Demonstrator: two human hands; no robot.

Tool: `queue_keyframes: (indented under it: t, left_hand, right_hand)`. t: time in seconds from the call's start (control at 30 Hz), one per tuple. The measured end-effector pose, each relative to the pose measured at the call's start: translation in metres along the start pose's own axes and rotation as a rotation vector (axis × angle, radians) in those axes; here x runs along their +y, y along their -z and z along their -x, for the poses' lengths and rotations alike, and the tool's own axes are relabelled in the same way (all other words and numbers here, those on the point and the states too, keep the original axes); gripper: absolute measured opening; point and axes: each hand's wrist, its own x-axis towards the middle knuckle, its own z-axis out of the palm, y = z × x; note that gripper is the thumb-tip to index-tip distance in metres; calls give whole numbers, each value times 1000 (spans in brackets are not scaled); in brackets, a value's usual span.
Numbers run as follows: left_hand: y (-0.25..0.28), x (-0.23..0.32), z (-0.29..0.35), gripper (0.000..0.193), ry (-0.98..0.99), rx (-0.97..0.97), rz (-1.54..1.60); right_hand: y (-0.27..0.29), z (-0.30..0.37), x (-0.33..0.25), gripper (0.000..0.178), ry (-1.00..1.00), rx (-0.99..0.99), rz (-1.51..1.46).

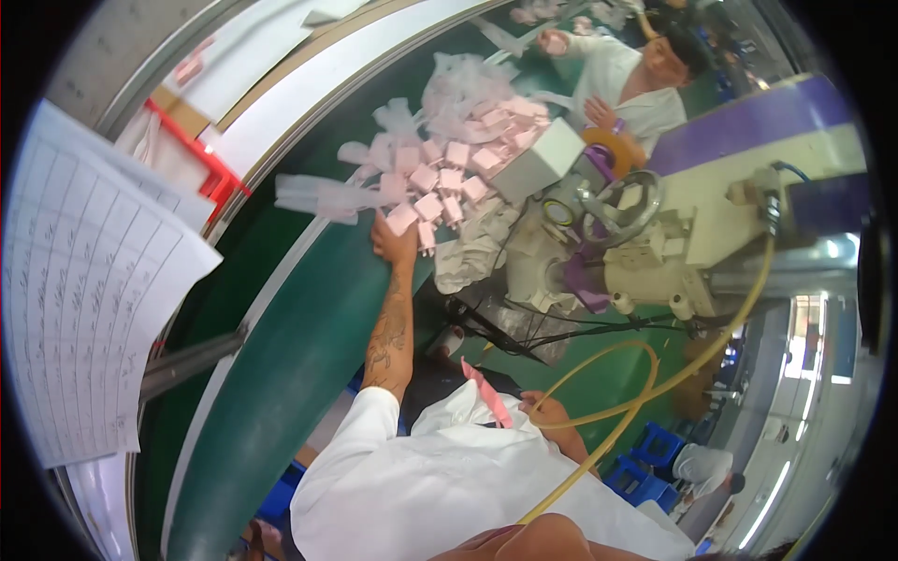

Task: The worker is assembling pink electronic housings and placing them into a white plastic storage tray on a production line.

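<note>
At the near edge of a heap of small pale pink blocks (451,179), my left hand (395,245) has its fingers closed around one pink block (402,219). Translucent whitish plastic sleeves (327,194) lie beside it and among the heap. My right hand (550,409) is low by my lap, its fingers curled and partly covered by a yellow hose; whether anything is in them I cannot make out. Close to it, a pink strip (487,393) lies against my white shirt.
The heap rests on a green conveyor belt (281,374). A white box (543,161) and a bench machine (645,252) stand to the right, with a yellow hose (711,351) looping across. Written sheets (84,299) hang left. A co-worker (622,89) sits at the far side.
</note>
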Motion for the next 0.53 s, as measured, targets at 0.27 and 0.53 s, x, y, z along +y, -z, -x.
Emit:
queue_keyframes:
  t: [0.27, 0.53]
  left_hand:
    - [18, 17, 2, 114, 113, -223, -50]
    - [-20, -55, 1, 111, 67, -27, 24]
  right_hand:
    - [-11, 0, -28, 47, -23, -48, 179]
    - [-17, 14, 7, 56, 24, -43, 243]
